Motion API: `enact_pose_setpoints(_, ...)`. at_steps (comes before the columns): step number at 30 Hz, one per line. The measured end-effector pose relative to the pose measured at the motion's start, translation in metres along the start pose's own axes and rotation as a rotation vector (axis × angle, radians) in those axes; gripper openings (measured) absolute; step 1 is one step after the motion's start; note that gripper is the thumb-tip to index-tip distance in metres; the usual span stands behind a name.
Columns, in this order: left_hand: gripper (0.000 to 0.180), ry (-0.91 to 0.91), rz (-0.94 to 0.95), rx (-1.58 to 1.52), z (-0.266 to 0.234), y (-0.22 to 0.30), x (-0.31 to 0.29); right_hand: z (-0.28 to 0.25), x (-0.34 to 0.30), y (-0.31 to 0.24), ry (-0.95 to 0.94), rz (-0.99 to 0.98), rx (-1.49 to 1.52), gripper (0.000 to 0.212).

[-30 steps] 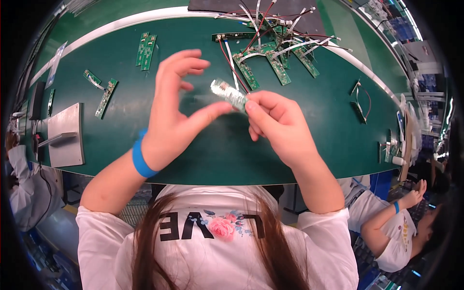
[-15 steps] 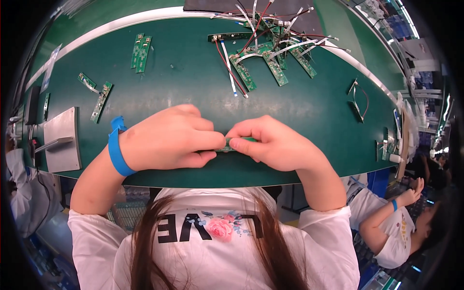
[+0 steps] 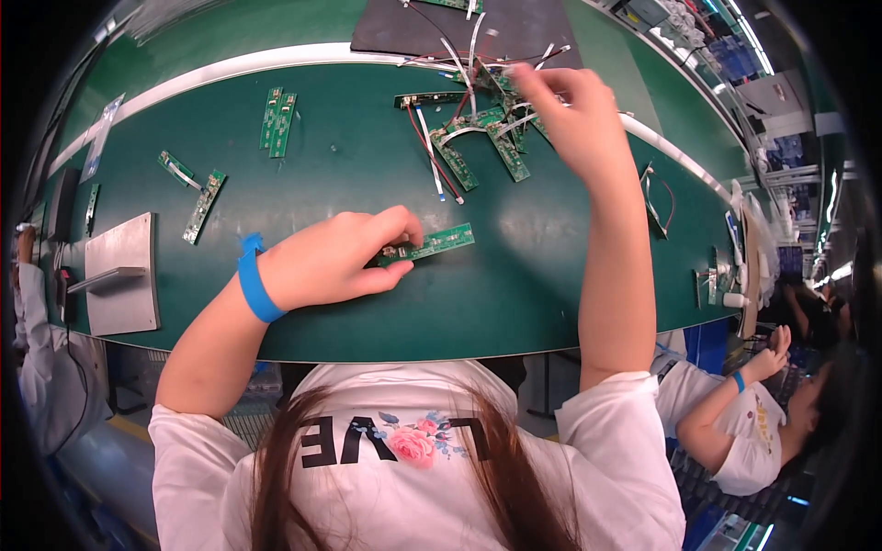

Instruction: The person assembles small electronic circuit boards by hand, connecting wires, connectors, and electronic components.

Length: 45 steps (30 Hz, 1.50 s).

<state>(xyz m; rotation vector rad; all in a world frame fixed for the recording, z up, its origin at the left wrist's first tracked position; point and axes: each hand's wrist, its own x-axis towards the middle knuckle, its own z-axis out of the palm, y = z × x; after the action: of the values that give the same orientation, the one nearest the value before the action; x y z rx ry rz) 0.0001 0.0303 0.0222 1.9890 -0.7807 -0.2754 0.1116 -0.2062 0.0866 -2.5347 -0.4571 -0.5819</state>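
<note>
Watching through the head camera, I see the left hand (image 3: pixel 344 262) near the front edge of the green worktable (image 3: pixel 441 321), its fingers and thumb closed on the left end of a narrow green circuit board (image 3: pixel 447 241). The rest of that board sticks out to the right, its free end slanting toward the far side; I cannot tell whether it touches the tabletop. A blue wristband (image 3: pixel 257 285) circles the left wrist. The right hand (image 3: pixel 583 115) reaches across to the far side, over the pile of wired circuit boards (image 3: pixel 508 151), with thumb and forefinger drawn toward each other; the fingertips are blurred against the wires, so I cannot tell whether they grip anything. White flat cables and red and black leads stick out of that pile in several directions, and part of it is hidden behind the hand. Past it I make out a dark grey mat (image 3: pixel 432 32). To the left of the pile, well apart from it, two green boards (image 3: pixel 278 124) lie side by side, and nearer me is a pair of boards linked by a white flat cable (image 3: pixel 204 207). Far left, a metal plate (image 3: pixel 124 298) with a bar across it sits near a black box (image 3: pixel 62 202). On the right, beyond the right forearm, I see a white cylinder (image 3: pixel 735 300) near the table's edge.
</note>
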Motion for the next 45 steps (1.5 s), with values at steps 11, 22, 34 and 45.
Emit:
enact_pose_setpoints(11,0.019,0.128,-0.043,-0.121,-0.009,-0.017,-0.004,0.008,-0.022,0.016,-0.464,-0.177,-0.065,0.034)
enact_pose_setpoints(22,0.018,0.066,-0.021,-0.056,-0.006,-0.017,-0.004,-0.002,-0.058,0.04,-0.334,0.32,0.317,0.037)
enact_pose_setpoints(34,0.016,0.12,-0.064,-0.046,-0.01,-0.023,-0.003,-0.026,-0.176,0.03,0.028,0.569,0.447,0.017)
enact_pose_setpoints(45,0.018,0.216,-0.132,-0.261,-0.004,-0.04,-0.003,-0.024,-0.161,-0.01,-0.426,-0.117,0.041,0.071)
